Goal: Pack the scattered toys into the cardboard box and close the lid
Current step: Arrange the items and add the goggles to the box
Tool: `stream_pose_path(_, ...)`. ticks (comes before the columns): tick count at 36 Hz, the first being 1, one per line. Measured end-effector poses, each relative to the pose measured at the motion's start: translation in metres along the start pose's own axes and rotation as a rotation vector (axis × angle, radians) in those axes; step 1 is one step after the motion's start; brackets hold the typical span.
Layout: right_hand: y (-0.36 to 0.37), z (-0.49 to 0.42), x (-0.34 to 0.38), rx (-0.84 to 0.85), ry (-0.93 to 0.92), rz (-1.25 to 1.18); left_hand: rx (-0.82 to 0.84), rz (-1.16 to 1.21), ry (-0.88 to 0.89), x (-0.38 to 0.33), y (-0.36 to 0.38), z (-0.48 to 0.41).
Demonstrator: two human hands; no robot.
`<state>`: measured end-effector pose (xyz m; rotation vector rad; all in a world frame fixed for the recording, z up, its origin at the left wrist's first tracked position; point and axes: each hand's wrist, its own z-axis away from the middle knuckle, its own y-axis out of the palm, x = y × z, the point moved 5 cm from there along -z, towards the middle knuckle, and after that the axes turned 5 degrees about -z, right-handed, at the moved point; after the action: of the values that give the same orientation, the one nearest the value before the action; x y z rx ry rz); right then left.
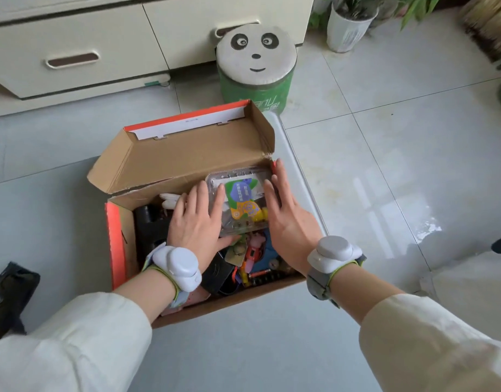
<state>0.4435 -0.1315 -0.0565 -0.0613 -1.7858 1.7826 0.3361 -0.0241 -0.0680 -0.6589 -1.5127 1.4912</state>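
Tiled floor bearing the cardboard box; hinged lid thrown back, leaving the mouth free for packing; clear plastic toy case atop the load, far right corner; left hand and right hand, apart, fingers straight, flat on the case, apparently seating it low enough for closing; loose small toys beneath.
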Motion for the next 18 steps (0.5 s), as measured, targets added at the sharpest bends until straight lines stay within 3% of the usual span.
stream_pose_path(6, -0.003, -0.001, 0.002, -0.087, -0.079, 0.063, 0.053, 0.021, -0.032, -0.009, 0.007, -0.005)
stream_pose_path(10, 0.008, 0.003, 0.0, -0.053, -0.171, 0.2, 0.067, 0.066, -0.04, -0.016, 0.013, -0.004)
stream_pose_path(14, 0.007, 0.001, 0.0, -0.045, -0.127, 0.239, 0.057, 0.089, -0.031, -0.013, 0.014, -0.004)
stream_pose_path(18, 0.01, -0.003, 0.005, 0.069, -0.098, 0.269, 0.076, 0.093, 0.004, -0.008, 0.015, -0.007)
